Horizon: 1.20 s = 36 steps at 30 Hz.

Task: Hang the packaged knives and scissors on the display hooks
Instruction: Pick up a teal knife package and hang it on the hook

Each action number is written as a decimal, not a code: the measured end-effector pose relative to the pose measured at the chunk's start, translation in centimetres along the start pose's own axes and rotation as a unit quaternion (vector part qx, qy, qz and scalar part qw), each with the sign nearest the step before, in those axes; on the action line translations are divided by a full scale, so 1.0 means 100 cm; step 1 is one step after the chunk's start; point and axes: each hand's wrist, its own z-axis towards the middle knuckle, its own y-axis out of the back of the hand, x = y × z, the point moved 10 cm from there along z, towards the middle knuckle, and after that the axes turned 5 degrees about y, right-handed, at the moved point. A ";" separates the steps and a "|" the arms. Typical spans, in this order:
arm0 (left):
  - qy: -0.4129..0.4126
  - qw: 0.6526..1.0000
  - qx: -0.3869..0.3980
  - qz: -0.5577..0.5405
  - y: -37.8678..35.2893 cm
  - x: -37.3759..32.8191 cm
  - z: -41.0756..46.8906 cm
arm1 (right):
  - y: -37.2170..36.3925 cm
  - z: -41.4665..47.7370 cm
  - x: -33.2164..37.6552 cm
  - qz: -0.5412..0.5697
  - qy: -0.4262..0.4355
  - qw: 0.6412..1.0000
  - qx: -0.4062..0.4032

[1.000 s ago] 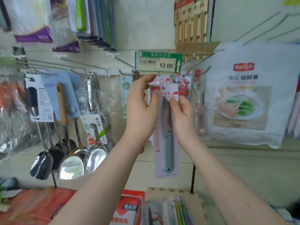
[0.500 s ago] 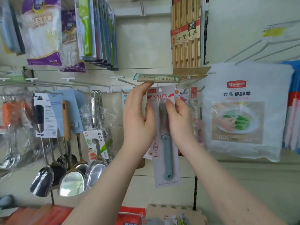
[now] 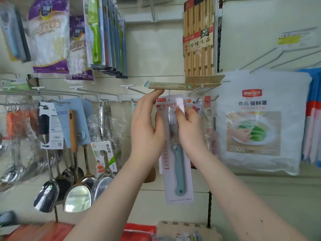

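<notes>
L hand and R hand: fingers closed on upper edges of carded knife pack, held upright, teal handle down. L index tip touches price tag above. Behind pack: more carded packs on hook.

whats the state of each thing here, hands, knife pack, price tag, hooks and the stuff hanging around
left hand: gripping the pack's left edge, index finger pushing the tag up
right hand: pinching the pack's upper right
knife pack: upright, held at the hook, not visibly hung
price tag: flipped up, nearly flat
upper right hooks: bare
ladles: hanging
chopsticks pack: hanging
food cover bag: hanging
</notes>
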 end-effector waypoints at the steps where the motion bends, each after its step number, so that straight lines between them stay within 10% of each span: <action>1: 0.001 1.000 0.002 0.000 0.000 0.000 0.000 | -0.001 0.000 -0.003 -0.004 -0.005 1.000 0.002; 36: 0.070 0.995 0.066 0.013 -0.036 0.056 -0.050 | 0.014 -0.027 -0.077 0.001 -0.029 0.999 -0.026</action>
